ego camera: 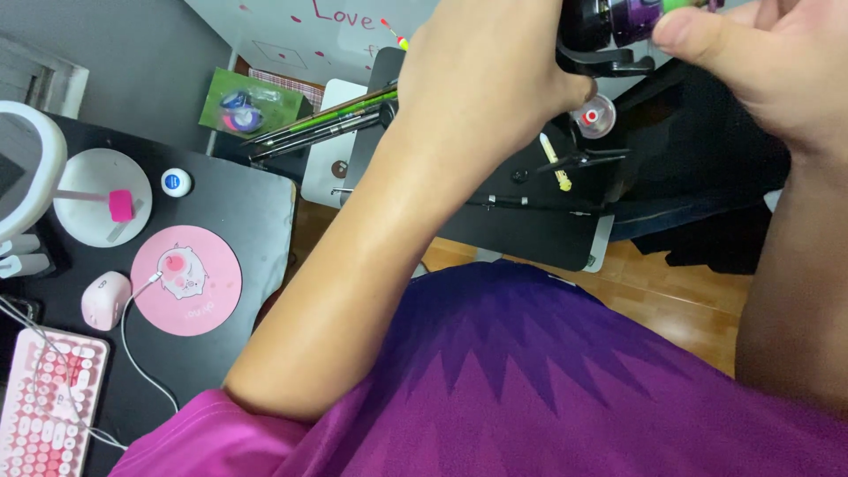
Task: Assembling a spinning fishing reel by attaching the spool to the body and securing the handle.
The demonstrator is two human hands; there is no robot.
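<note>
My left hand (pixel 481 75) is raised close to the camera and closed around the black and purple fishing reel (pixel 609 26) at the top edge. My right hand (pixel 764 57) comes in from the right, its thumb and fingers pinching the same reel from the other side. Most of the reel is hidden by both hands. Below them lies a black board (pixel 530 221) with a small yellow and white float (pixel 555 163), a round clear cap with a red centre (pixel 594 116) and a thin black rod piece (pixel 530 203). Green and black rod sections (pixel 322 124) stick out to the left.
At left a black desk (pixel 256 203) carries a round pink mouse pad (pixel 186 280), a pink mouse (pixel 104 300), a pink keyboard (pixel 44 406), a white ring lamp (pixel 35 168) and a small white jar (pixel 177 182). Wooden floor (pixel 671 300) shows below the board.
</note>
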